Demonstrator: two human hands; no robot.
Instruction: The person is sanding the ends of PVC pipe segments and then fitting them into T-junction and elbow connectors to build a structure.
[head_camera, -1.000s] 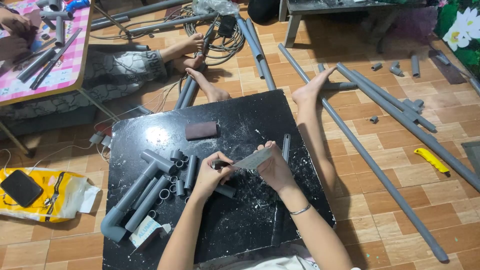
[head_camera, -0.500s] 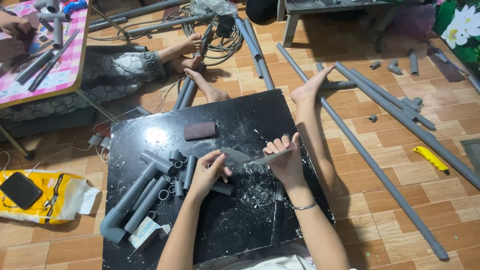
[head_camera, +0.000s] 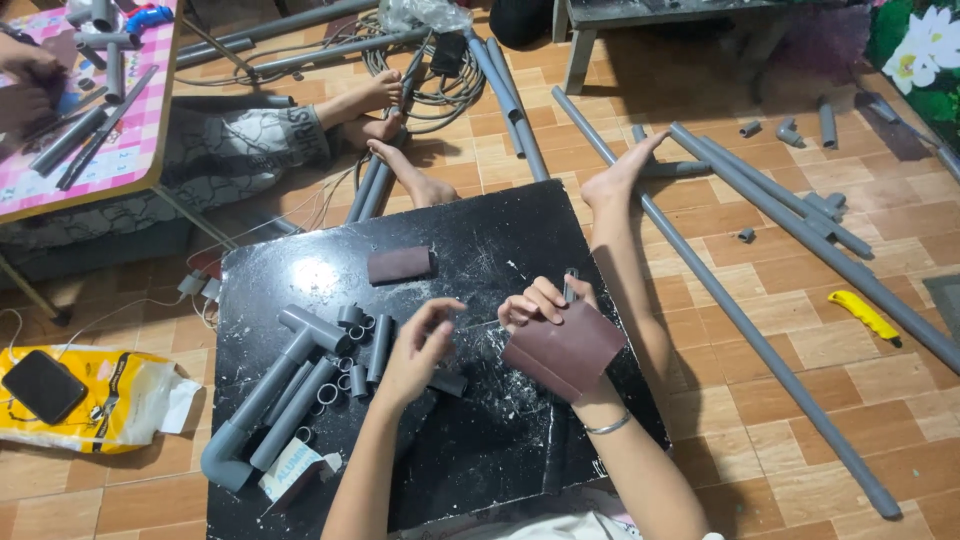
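Looking down from the head camera, the right hand (head_camera: 545, 305) is closed around a sheet of brown sandpaper (head_camera: 565, 350), which hangs over its back and wrist, and a short grey pipe piece (head_camera: 570, 287) stands out just above its fingers. The left hand (head_camera: 418, 345) is half closed with the fingers curled toward the right hand; something thin seems to pass between the two hands, but I cannot tell what it is. I judge that the step in hand is the sanding of a small pipe piece, and the next move would call for a firm grip on the piece while the paper is rubbed around it. Just left of the left hand lies a group of grey pipes and fittings (head_camera: 320, 370), and above it a second folded sandpaper (head_camera: 398, 265). All this rests on a black board (head_camera: 500, 460) covered with white dust. Around the board is a floor of brown tiles, with long grey pipes (head_camera: 760, 340) and a yellow cutter (head_camera: 865, 315) to the right of the right hand.
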